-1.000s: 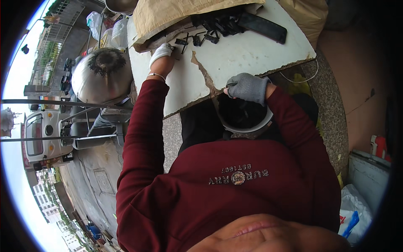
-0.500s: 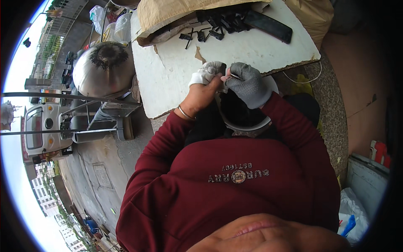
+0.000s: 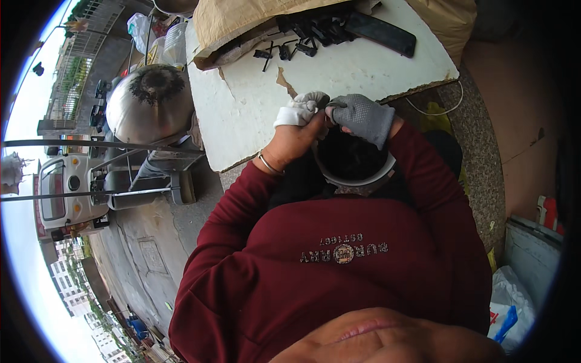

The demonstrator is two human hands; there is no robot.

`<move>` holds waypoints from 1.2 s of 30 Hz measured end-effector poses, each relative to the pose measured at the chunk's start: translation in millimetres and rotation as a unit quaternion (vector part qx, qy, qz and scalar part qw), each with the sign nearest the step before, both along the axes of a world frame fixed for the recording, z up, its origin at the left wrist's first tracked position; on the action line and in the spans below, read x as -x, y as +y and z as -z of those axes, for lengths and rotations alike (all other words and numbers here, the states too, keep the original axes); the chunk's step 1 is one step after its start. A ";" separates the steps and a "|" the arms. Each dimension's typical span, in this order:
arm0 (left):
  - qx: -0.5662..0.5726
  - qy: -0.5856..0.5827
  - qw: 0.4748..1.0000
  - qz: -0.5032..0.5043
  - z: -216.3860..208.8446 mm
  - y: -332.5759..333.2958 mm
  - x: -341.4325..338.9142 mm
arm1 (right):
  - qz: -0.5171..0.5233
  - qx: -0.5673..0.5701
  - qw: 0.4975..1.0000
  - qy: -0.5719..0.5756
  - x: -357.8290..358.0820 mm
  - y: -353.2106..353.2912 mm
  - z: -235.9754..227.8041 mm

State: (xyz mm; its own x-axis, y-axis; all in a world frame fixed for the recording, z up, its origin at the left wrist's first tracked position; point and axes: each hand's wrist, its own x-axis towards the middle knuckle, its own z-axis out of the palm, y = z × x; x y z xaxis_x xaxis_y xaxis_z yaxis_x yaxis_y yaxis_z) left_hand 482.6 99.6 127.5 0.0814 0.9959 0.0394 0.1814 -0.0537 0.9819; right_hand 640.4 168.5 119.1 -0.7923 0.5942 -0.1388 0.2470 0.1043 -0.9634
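Note:
My left hand (image 3: 296, 121), in a white glove that leaves the thumb bare, is closed at the table's near edge. Against it, the fingers of my right hand (image 3: 362, 118), in a grey dotted glove, pinch together. Whatever small thing they hold between them is mostly hidden by the fingers. Just below both hands, between my legs, is a round white bucket (image 3: 365, 183) with a dark mass (image 3: 351, 156) inside. Small black parts (image 3: 305, 49), some with thin stems, lie on the white table (image 3: 242, 115) beyond my hands.
A brown paper bag (image 3: 239, 27) lies open at the table's far side, beside a black phone (image 3: 381, 34). Left of the table stands a large dented metal dome (image 3: 148, 104) on a frame. A white cord (image 3: 448, 111) loops off the right edge.
My right hand has turned flatter and lifted a little off the bucket, showing more of its inside. The black piece and thin metal bit seen at the fingertips are now covered.

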 end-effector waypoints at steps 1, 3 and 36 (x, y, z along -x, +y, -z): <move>-0.018 0.006 1.000 0.020 -3.1 -0.3 -1.6 | -0.002 0.000 1.000 -0.013 1.6 -1.6 -2.9; -0.036 0.012 0.998 0.040 -4.8 -1.3 0.8 | -0.001 0.020 0.999 -0.025 5.6 -3.1 -4.4; 0.073 -0.080 0.994 -0.001 -1.4 1.7 33.8 | 0.086 -0.216 0.968 0.098 21.4 11.0 26.2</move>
State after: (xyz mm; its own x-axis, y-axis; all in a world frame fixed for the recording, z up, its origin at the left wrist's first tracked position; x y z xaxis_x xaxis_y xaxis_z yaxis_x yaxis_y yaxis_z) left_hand 448.9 101.3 128.9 0.0833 0.9921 -0.0933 0.0216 0.0918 0.9955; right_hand 619.0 179.5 92.9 -0.6625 0.6888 0.2945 0.1130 0.4805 -0.8697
